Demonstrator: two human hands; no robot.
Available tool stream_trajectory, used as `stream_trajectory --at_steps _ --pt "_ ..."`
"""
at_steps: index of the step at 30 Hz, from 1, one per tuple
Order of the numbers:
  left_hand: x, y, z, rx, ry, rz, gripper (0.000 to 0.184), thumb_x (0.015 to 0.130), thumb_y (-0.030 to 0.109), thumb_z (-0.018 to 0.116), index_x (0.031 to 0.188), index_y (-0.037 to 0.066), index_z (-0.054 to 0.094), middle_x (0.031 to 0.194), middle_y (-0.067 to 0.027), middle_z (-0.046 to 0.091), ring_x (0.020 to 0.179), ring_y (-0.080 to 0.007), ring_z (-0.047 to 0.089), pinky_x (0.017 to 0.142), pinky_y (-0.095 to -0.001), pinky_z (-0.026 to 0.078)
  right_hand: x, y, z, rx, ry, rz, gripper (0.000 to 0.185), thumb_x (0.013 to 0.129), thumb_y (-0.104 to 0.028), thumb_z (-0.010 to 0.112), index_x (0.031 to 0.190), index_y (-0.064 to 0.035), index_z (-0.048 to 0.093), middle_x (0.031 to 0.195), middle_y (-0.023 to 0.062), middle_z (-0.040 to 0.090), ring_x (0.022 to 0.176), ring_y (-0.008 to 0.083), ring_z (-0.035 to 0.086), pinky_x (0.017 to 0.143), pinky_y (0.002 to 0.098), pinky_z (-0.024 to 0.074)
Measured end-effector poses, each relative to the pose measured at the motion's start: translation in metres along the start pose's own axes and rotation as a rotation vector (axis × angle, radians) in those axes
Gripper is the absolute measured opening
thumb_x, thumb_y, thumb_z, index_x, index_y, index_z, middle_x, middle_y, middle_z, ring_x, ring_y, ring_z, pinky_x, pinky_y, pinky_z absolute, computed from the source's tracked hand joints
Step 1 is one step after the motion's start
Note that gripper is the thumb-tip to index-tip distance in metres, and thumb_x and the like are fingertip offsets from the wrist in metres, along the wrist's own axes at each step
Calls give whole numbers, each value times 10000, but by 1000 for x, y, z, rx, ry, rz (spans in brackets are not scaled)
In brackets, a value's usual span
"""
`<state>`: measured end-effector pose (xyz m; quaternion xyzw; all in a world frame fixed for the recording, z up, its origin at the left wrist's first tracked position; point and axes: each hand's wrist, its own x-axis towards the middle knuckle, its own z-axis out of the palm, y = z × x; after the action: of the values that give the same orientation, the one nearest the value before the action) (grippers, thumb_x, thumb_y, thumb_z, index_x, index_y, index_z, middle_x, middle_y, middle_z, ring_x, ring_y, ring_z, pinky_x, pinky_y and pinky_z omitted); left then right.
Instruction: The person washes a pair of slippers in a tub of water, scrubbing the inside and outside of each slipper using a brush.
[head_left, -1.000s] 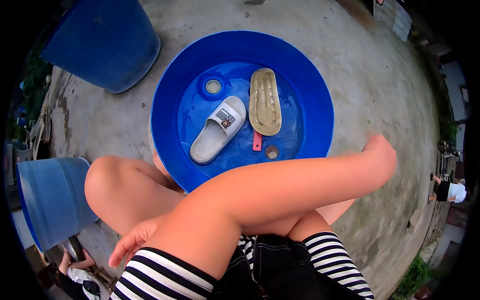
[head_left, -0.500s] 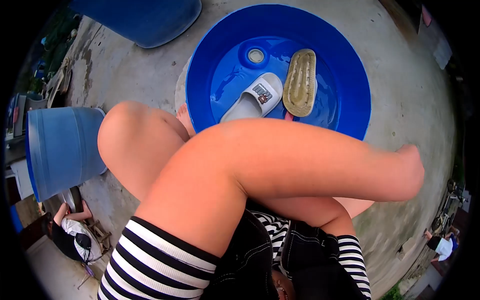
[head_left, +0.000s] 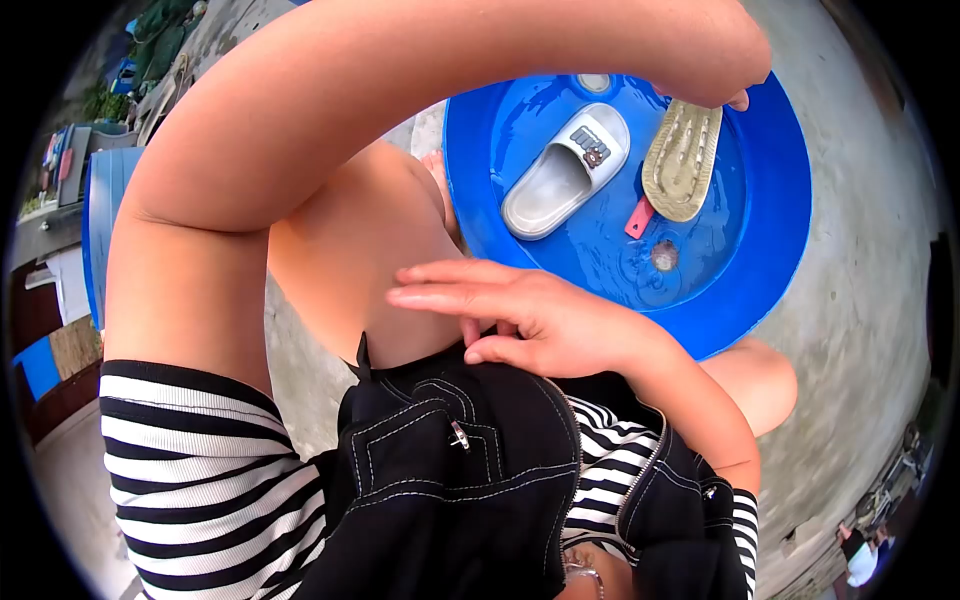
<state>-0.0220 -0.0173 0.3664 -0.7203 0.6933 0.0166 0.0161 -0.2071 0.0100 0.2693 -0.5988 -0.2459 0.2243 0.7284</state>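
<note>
My left arm arches over the blue tub. My left hand [head_left: 715, 58] is bent down over the far end of an upturned slipper [head_left: 684, 165] with a yellowish, worn sole. Its fingertips show at both edges of that slipper; the rest of the grip is hidden. My right hand [head_left: 510, 310] holds nothing. Its fingers stretch left above my lap, apart from the tub. Within the tub [head_left: 775, 215], a white slipper [head_left: 565, 172] with a dark cartoon patch lies upright in shallow water. A pink flat piece with a hole [head_left: 638, 217] pokes out beside the upturned slipper.
Concrete ground [head_left: 850, 300] surrounds the tub. Another blue container [head_left: 110, 230] stands at the left, partly behind my arm. My bare knee [head_left: 360, 240] is close to the tub's near-left rim. Another person [head_left: 860, 555] is far off at the lower right.
My left arm has swung up and away, from across the tub's near rim to the upturned slipper. My right hand has come into view above my lap. The camera view has shifted.
</note>
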Motion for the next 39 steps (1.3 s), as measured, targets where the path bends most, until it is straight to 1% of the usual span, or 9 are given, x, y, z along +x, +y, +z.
stream_trajectory --at_steps 9,11,14,19,22,33,37,38,39 --pt "12 35 2 221 -393 -374 230 907 293 691 935 90 795 952 -132 763 903 -330 734 770 -438 580 -2 9 8 -259 -196 80 266 900 -68 682 1162 -82 725 975 137 737 848 352 682 761 423 542" --pt "2 16 14 34 62 5 226 900 287 696 945 90 797 969 -128 765 911 -324 736 768 -434 581 -6 19 19 -256 -267 135 269 931 -184 689 1190 -115 714 996 147 740 856 365 682 761 434 543" --pt "-4 17 8 -25 65 79 226 894 287 701 947 89 797 973 -129 766 918 -323 736 771 -435 582 9 4 34 -675 -154 419 309 940 -408 679 1087 -138 714 911 92 727 850 355 685 727 460 541" --pt "2 22 -5 -65 -28 69 227 885 286 710 952 87 798 980 -130 766 929 -320 737 777 -437 583 11 20 48 -595 -185 122 240 929 -345 698 974 -110 685 906 79 670 862 320 678 691 446 526" --pt "10 27 -11 -84 -80 56 228 879 285 715 955 86 798 984 -130 767 936 -319 737 780 -438 583 -3 6 17 -652 255 103 133 909 -195 677 882 -71 640 872 102 656 831 352 662 679 456 525" --pt "61 57 4 36 -170 161 183 876 96 649 1008 77 775 957 -112 744 850 -325 717 610 -471 567 77 60 96 364 -504 -3 284 1048 -242 541 1154 -12 670 1090 53 723 1013 198 673 924 356 485" --pt "53 27 7 -128 -2 -140 273 810 308 783 969 87 806 1017 -133 774 969 -305 743 792 -444 590 29 23 -3 279 -6 197 302 1067 -216 538 1190 18 683 1080 94 740 997 161 704 904 316 547" --pt "58 12 33 -295 113 -228 294 1004 297 595 974 65 773 792 -89 727 672 -231 713 638 -362 577 3 23 -32 109 210 271 288 1063 -203 543 1179 21 683 1052 89 740 958 172 713 894 334 557" --pt "59 0 43 -466 57 -403 363 1009 382 573 932 84 767 842 -94 741 812 -306 723 714 -448 574 -23 40 -59 -129 488 259 256 1043 -183 570 1162 13 684 994 102 735 949 174 712 866 327 557"
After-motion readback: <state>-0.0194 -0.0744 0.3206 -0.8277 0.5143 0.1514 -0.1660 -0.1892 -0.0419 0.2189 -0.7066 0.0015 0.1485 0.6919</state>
